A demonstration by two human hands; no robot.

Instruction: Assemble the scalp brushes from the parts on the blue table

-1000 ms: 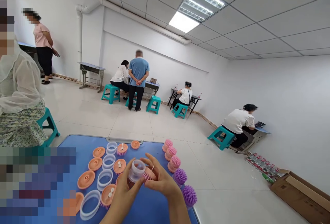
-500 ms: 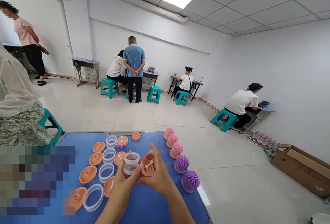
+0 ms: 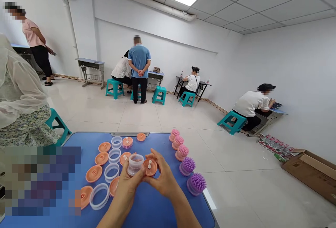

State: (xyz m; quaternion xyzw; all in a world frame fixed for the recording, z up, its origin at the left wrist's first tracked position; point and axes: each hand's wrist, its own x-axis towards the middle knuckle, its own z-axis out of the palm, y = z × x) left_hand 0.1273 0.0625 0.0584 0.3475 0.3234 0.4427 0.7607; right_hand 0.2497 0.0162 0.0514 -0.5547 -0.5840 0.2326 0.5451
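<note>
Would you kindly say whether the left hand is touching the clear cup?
Touching: the head view shows the left hand gripping the clear cup between thumb and fingers.

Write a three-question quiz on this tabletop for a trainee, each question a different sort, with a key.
1. True or false: the left hand holds nothing.
2. What shows inside the orange cap held by the right hand? a) a coin; b) a white two-knobbed piece; c) a green ball.
3. How many bristled brushes stand in the row along the right side of the blue table?

Key: 1. False; it holds a clear plastic base. 2. b. 3. Five: three pink, two purple.
</note>
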